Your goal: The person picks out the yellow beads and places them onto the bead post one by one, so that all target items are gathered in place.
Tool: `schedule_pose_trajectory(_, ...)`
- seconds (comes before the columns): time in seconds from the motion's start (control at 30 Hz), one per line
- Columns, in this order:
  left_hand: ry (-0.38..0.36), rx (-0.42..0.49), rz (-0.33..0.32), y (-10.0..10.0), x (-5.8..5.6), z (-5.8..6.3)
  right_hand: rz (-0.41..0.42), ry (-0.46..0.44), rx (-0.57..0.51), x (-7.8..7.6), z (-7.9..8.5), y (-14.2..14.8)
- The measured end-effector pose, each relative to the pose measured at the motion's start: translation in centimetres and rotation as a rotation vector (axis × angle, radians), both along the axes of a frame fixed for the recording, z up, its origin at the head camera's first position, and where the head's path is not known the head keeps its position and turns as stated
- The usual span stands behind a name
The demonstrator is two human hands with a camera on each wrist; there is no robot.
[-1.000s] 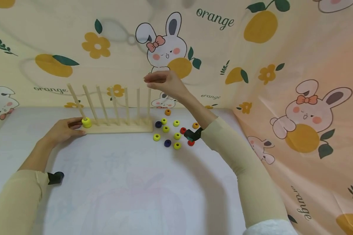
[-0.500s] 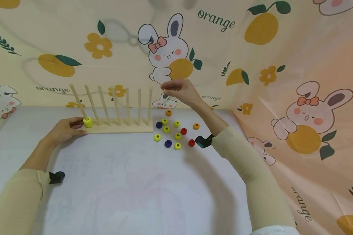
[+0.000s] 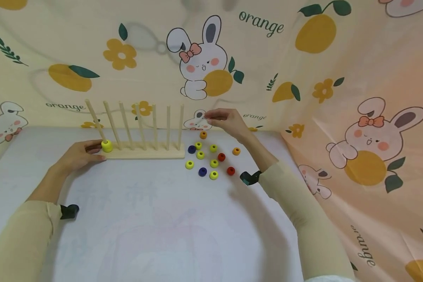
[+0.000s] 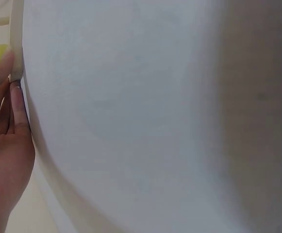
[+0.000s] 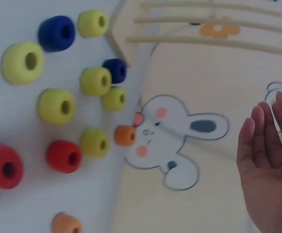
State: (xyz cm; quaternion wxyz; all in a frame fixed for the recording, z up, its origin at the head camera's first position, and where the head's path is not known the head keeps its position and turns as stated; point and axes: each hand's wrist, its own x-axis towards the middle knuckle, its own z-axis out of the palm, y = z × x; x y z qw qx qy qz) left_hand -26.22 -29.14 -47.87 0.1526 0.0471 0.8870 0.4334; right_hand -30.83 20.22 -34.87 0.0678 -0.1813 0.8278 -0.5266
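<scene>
A wooden peg rack (image 3: 146,151) with a row of several upright pegs stands near the back of the table. Stacked yellow beads (image 3: 107,146) sit at the foot of its leftmost peg. My left hand (image 3: 75,156) grips the left end of the rack's base, with its thumb along the front, close to the yellow beads. Right of the rack and above the table, my right hand (image 3: 229,122) hovers with loosely bent fingers. Nothing shows between its fingers (image 5: 259,131) and thumb in the right wrist view.
Loose beads lie right of the rack: several yellow ones (image 3: 214,163), two dark blue (image 3: 202,172), two red (image 3: 230,170) and two orange (image 3: 236,151). A bunny-print cloth (image 3: 144,74) hangs behind the table (image 3: 144,219) and along its right side.
My right hand has moved right and down from the top of the rightmost peg to above the loose beads. My left hand stays at the rack's left end. The view has shifted slightly.
</scene>
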Motion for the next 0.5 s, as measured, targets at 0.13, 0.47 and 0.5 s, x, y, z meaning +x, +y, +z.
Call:
schedule_pose_trajectory(0.13,0.005,0.004,-0.005,0.0,-0.1,0.3,-0.028,-0.007,0.008,0.0,-1.2,1.0)
schedule_pose_trajectory(0.47,-0.016,0.017,-0.005,0.1,0.2,0.6,-0.065,-0.061,0.026,0.5,-4.4,2.9)
schedule_pose_trajectory(0.5,-0.014,0.018,-0.004,0.1,0.3,0.6,-0.069,-0.063,0.028,0.5,-4.6,3.0)
